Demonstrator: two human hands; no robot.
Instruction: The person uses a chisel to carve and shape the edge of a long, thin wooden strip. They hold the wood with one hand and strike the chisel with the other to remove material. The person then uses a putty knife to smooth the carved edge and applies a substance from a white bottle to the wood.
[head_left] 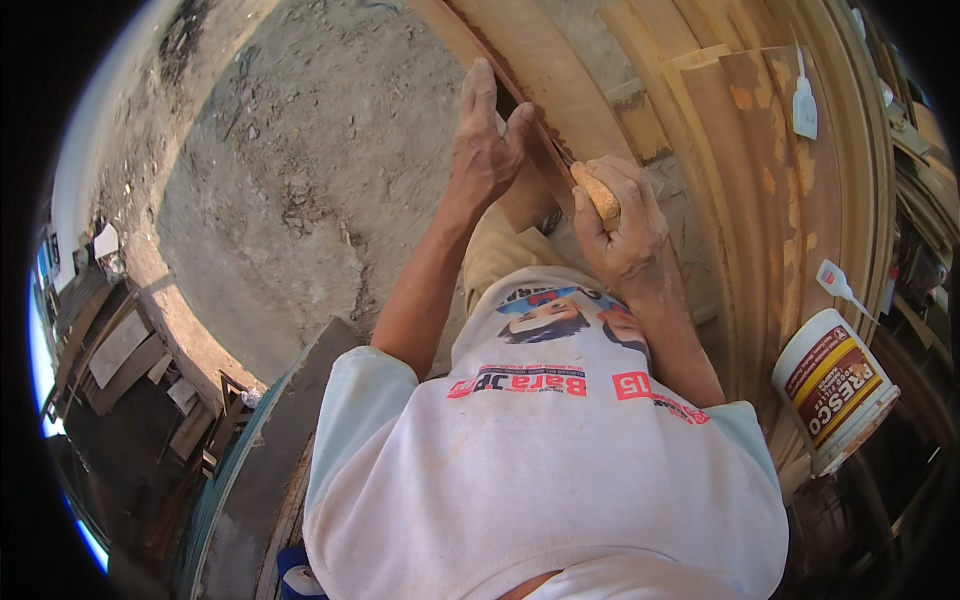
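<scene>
A long wooden board [548, 150] with a reddish-brown narrow edge runs diagonally from the top middle toward my lap. My left hand [487, 140] grips it at the left side, fingers stretched along it and thumb near the edge. My right hand [625, 222] is closed round the rounded wooden handle of a tool [597, 192]. A thin dark metal shank shows at the handle's front, against the board's edge. The tip of the tool is too small to make out, so I cannot tell its kind.
Several planks with orange-brown patches [770, 150] lie to the right. Two white flat plastic pieces with thin tails [804, 108] rest there. A white tub with a brown and yellow label [838, 385] stands near right. Scrap wood [125, 350] is piled left, beside dusty ground [310, 170].
</scene>
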